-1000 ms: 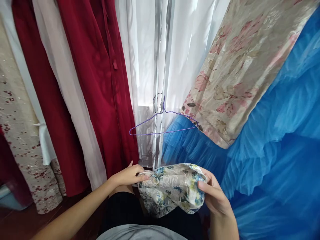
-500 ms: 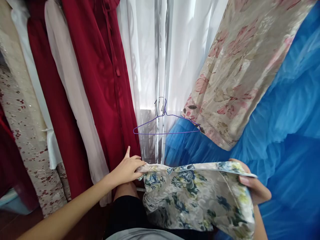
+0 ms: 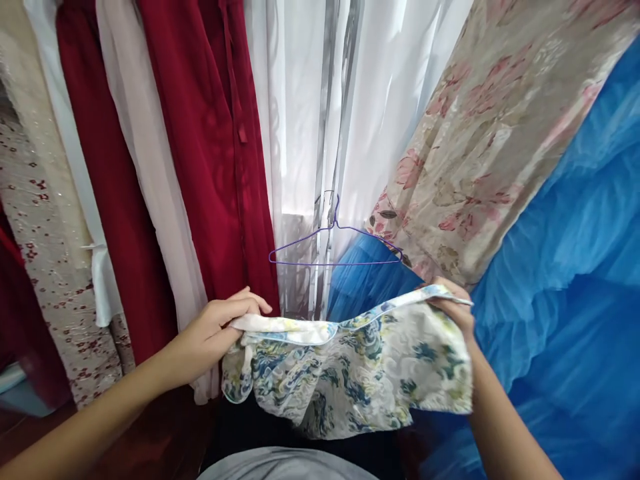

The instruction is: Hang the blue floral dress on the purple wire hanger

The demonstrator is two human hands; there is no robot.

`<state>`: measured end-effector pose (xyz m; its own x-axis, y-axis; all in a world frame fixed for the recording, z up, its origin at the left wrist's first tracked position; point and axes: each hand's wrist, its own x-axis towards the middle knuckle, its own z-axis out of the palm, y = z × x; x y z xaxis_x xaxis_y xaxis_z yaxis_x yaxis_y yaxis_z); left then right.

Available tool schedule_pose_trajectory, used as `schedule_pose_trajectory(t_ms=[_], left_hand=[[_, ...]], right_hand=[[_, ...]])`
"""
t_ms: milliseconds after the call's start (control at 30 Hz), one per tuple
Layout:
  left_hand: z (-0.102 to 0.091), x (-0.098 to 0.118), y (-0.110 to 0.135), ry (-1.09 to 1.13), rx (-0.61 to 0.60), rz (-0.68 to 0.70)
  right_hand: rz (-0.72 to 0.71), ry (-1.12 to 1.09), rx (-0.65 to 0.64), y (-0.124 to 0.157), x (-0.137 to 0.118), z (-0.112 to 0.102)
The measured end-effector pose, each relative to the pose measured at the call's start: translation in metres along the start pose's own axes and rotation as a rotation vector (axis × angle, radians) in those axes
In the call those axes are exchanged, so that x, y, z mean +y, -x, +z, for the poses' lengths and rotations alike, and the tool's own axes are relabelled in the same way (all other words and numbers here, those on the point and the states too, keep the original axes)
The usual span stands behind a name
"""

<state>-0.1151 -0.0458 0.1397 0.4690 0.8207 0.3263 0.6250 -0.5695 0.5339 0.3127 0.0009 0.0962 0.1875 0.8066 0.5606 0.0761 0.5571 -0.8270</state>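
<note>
A white garment (image 3: pixel 360 373) with a blue, green and yellow floral print hangs stretched between my two hands, low in front of me. My left hand (image 3: pixel 220 330) grips one end of its light-edged band, fingers closed on the cloth. At the other end, my right hand (image 3: pixel 453 310) pinches the band's corner, a little higher than the left. Below the band the cloth falls in loose folds; I cannot make out what kind of garment it is. Just beyond it a purple wire hanger (image 3: pixel 335 263) hangs bare in front of a white curtain.
Dark red dresses (image 3: pixel 200 153), a pale pink one (image 3: pixel 143 147) and a beige flowered one (image 3: pixel 40 220) hang to the left. On the right are a floral skirt (image 3: pixel 460 167) and blue tulle (image 3: pixel 565 267). A light blue tub (image 3: pixel 30 393) stands at lower left.
My left hand has shifted left, its fingers now folded over the band. My right hand has moved up and left. The garment has risen and swung left with them.
</note>
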Motion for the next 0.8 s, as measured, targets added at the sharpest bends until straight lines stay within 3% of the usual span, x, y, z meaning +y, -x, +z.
schedule_pose_trajectory(t_ms=[133, 267, 367, 567, 800], left_hand=[[0.013, -0.035, -0.004, -0.203, -0.172, -0.109], [0.028, -0.092, -0.033, -0.373, -0.064, -0.274], [0.031, -0.120, -0.070, -0.403, 0.075, -0.246], [0.022, -0.135, -0.130, -0.449, 0.267, -0.126], [0.011, -0.144, -0.129, -0.466, 0.248, -0.158]], right_hand=[[0.004, 0.106, -0.069, -0.030, 0.042, 0.031], [0.050, 0.282, -0.239, -0.056, 0.074, 0.054], [0.018, 0.380, -0.218, -0.071, 0.094, 0.066], [0.049, 0.412, -0.228, -0.066, 0.116, 0.073], [0.044, 0.424, -0.272, -0.044, 0.099, 0.072]])
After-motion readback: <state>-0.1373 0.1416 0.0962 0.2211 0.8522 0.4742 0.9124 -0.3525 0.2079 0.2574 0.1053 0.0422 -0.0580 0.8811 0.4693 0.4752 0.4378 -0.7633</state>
